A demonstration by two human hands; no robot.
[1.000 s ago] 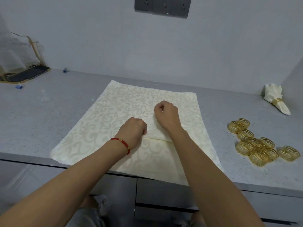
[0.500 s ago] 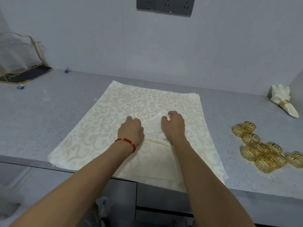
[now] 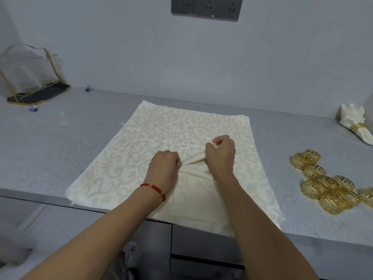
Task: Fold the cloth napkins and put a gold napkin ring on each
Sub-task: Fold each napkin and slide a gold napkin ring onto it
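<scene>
Now, change: compared with half a second back, the right hand [image 3: 221, 153] sits farther from the near edge and a little higher, and the fabric between the two fists is gathered into a raised ridge rather than lying nearly flat.
Left hand: the left hand [image 3: 164, 165], with a red string bracelet [image 3: 153, 187] on its wrist, is curled into a fist and pinches the gathered fold at its left end.
Right hand: fingers curled tight, gripping the same fold at its right end; a bit of cloth shows inside the fist.
Napkin: the cream patterned napkin [image 3: 145, 138] lies spread on the grey countertop [image 3: 50, 138], its near edge hanging just over the counter's front.
Rings: a cluster of gold napkin rings [image 3: 327, 184] lies on the counter to the right, well apart from the napkin.
Finished piece: a folded napkin with a gold ring [image 3: 356, 126] rests at the far right by the wall.
Other things: a clear holder on a dark tray [image 3: 30, 77] stands far left; a wall socket panel [image 3: 205, 7] is above.
In the way: both forearms cover the napkin's near middle.
</scene>
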